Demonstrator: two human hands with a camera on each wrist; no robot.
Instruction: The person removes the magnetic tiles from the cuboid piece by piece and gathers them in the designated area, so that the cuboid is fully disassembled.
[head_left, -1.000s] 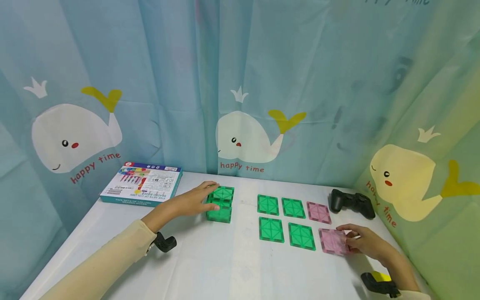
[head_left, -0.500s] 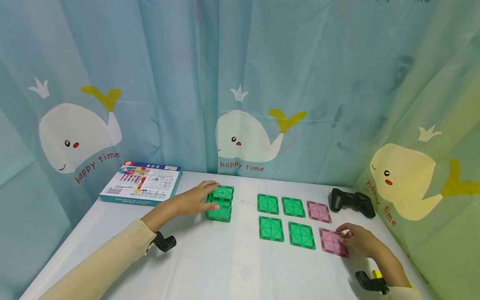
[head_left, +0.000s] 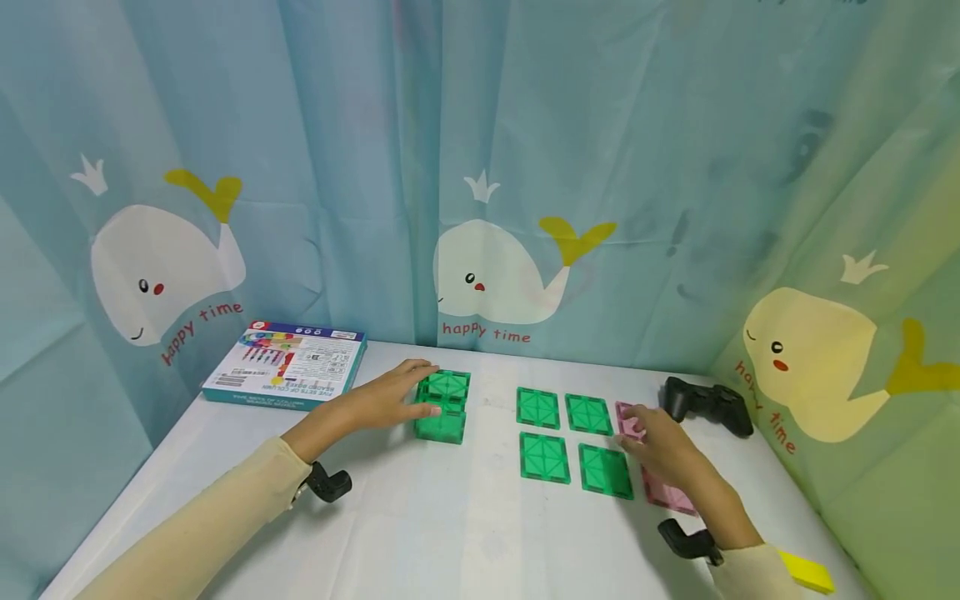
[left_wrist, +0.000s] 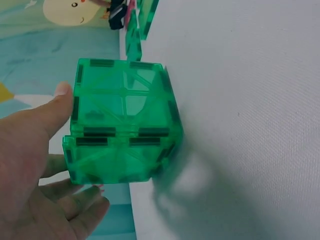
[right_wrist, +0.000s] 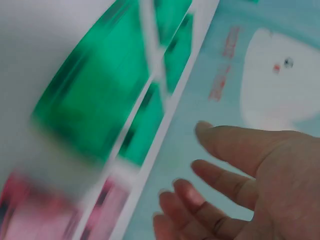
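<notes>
A box-shaped build of clear green magnetic tiles point(head_left: 441, 427) stands mid-table in the head view. My left hand point(head_left: 386, 398) spreads around its left side, thumb touching one edge; in the left wrist view the fingers look relaxed beside the green box point(left_wrist: 122, 105). My right hand point(head_left: 663, 446) hovers over the far pink magnetic tile point(head_left: 627, 413), partly covering it and the near pink tile point(head_left: 671, 498). The right wrist view, blurred, shows the right hand point(right_wrist: 235, 185) with fingers apart and nothing between them. Several flat green tiles point(head_left: 544, 457) lie left of the pink ones.
A black game controller point(head_left: 707, 405) lies at the back right, close to the right hand. At the back left sits a flat printed box point(head_left: 288, 364). A yellow block point(head_left: 807, 572) is near the right table edge. Whale-print curtains point(head_left: 360, 167) enclose the table.
My right hand has left the near pink tile and moved up and left to the far pink tile. The yellow block has come into fuller view. My left hand stays at the green build.
</notes>
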